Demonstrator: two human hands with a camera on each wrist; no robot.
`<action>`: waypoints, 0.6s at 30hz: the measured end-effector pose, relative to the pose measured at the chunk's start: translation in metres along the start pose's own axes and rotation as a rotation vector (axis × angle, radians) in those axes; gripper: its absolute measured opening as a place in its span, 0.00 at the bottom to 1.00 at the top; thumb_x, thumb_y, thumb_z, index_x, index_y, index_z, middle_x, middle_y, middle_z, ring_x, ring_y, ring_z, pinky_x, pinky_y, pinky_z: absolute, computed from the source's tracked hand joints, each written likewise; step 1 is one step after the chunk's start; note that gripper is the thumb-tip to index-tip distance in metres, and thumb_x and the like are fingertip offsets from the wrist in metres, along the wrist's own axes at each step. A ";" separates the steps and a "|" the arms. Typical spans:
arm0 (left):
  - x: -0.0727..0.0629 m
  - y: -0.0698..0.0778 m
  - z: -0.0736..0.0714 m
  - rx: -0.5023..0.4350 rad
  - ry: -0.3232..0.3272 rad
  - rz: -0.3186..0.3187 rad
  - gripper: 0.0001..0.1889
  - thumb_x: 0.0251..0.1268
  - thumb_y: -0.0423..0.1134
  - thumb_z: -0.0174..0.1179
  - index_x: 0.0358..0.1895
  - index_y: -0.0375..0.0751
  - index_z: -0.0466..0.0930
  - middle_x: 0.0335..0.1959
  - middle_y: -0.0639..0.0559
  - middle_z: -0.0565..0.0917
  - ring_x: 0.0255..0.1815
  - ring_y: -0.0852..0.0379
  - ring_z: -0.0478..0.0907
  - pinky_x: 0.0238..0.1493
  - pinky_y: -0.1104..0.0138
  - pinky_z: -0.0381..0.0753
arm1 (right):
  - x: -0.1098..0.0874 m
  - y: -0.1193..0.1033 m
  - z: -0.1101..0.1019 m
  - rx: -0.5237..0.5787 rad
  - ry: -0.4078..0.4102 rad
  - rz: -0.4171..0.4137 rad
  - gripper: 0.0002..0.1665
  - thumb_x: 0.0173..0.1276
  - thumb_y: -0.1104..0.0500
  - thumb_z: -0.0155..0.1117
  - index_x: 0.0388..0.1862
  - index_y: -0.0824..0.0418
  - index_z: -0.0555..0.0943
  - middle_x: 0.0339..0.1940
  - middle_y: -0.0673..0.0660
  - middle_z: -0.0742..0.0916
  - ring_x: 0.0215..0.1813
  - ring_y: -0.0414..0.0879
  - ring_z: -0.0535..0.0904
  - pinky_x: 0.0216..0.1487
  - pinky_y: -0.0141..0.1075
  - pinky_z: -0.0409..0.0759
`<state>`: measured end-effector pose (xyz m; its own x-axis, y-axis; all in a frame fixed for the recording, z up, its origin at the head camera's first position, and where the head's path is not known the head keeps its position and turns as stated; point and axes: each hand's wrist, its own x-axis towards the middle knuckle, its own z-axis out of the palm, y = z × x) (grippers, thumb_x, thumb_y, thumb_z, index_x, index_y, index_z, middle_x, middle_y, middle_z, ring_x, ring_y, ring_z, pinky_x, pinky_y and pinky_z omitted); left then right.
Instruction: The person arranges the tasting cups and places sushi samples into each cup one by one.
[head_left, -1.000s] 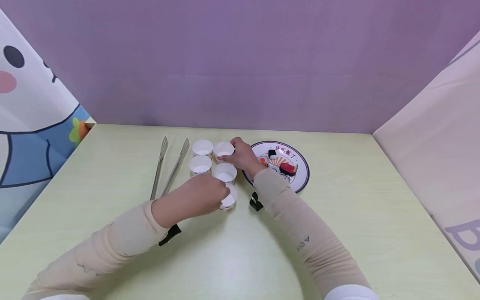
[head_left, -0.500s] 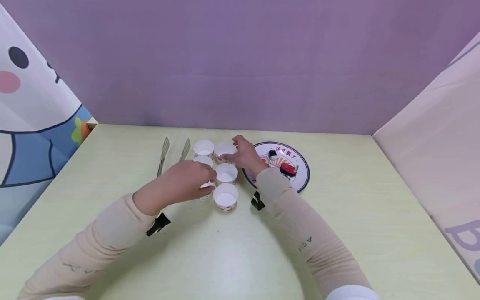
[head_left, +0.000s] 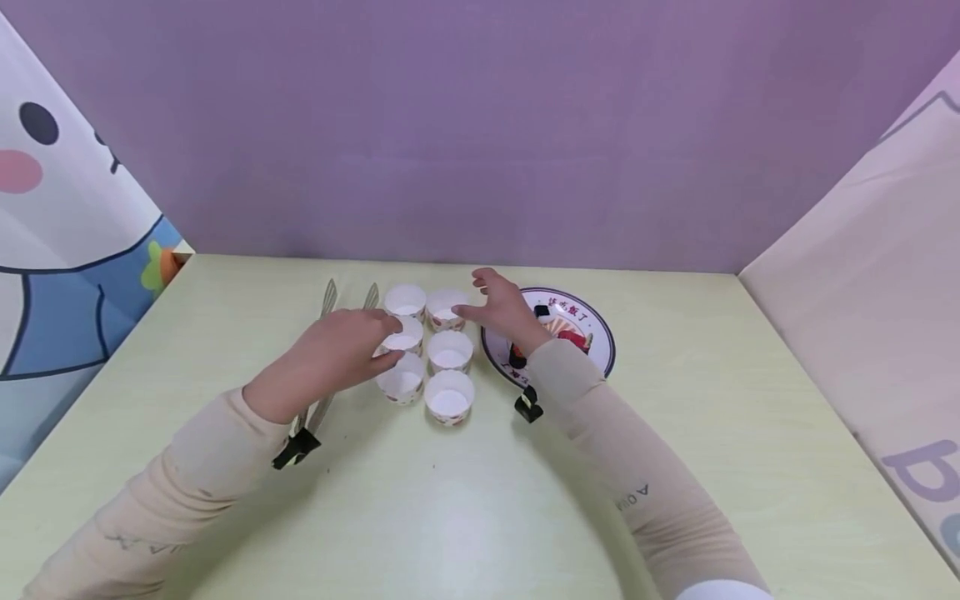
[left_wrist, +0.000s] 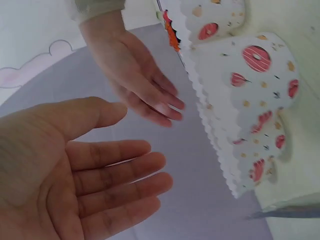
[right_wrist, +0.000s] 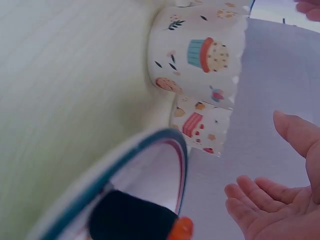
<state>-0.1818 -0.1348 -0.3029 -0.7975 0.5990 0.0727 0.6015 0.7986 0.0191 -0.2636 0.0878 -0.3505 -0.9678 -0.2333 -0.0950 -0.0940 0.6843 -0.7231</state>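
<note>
Several white paper baking cups with printed cakes and a scalloped rim stand upright in two columns of three on the table. My left hand hovers left of the left column, its thumb and fingertips overlapping the cups in the head view. Its fingers are straight and apart in the left wrist view. To the right of the back right cup is my right hand, thumb toward the rim and fingers relaxed. Neither hand holds anything. Long metal tongs lie under the left hand, partly hidden.
A round plate with a dark rim and red lettering lies right of the cups, partly behind the right forearm. On it are small sushi pieces, one of them red. A purple backdrop rises behind the table.
My left hand has moved left from the front right cup, uncovering the front left one, and its fingers have spread. My right hand has come off the back right cup, slightly rightward.
</note>
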 end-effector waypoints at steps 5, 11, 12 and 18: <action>-0.002 -0.010 0.005 0.018 0.007 -0.049 0.15 0.58 0.40 0.64 0.44 0.33 0.81 0.35 0.44 0.83 0.28 0.49 0.78 0.28 0.57 0.77 | -0.006 0.003 -0.010 0.000 0.003 -0.012 0.43 0.62 0.50 0.67 0.71 0.60 0.59 0.67 0.57 0.71 0.68 0.50 0.66 0.62 0.44 0.69; -0.005 -0.021 0.008 0.042 0.000 -0.092 0.12 0.58 0.40 0.64 0.36 0.33 0.80 0.26 0.48 0.80 0.22 0.52 0.74 0.23 0.60 0.74 | -0.014 0.014 -0.022 -0.028 0.013 -0.015 0.43 0.62 0.50 0.67 0.71 0.60 0.59 0.67 0.57 0.71 0.67 0.50 0.66 0.62 0.44 0.69; -0.005 -0.023 0.008 0.042 -0.009 -0.099 0.11 0.58 0.40 0.64 0.34 0.33 0.79 0.24 0.49 0.78 0.21 0.53 0.72 0.22 0.60 0.73 | -0.015 0.016 -0.024 -0.036 0.016 -0.010 0.43 0.62 0.50 0.67 0.71 0.60 0.59 0.67 0.57 0.71 0.67 0.50 0.66 0.62 0.44 0.69; -0.008 -0.029 0.011 0.044 -0.050 -0.163 0.12 0.58 0.41 0.64 0.30 0.35 0.76 0.20 0.50 0.74 0.20 0.53 0.70 0.20 0.60 0.72 | -0.024 0.029 -0.040 -0.062 0.032 0.014 0.42 0.63 0.51 0.66 0.70 0.59 0.59 0.67 0.57 0.71 0.68 0.51 0.66 0.61 0.45 0.70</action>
<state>-0.1932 -0.1617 -0.3148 -0.8863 0.4627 0.0220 0.4624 0.8865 -0.0177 -0.2524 0.1410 -0.3418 -0.9760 -0.2016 -0.0818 -0.0938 0.7290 -0.6781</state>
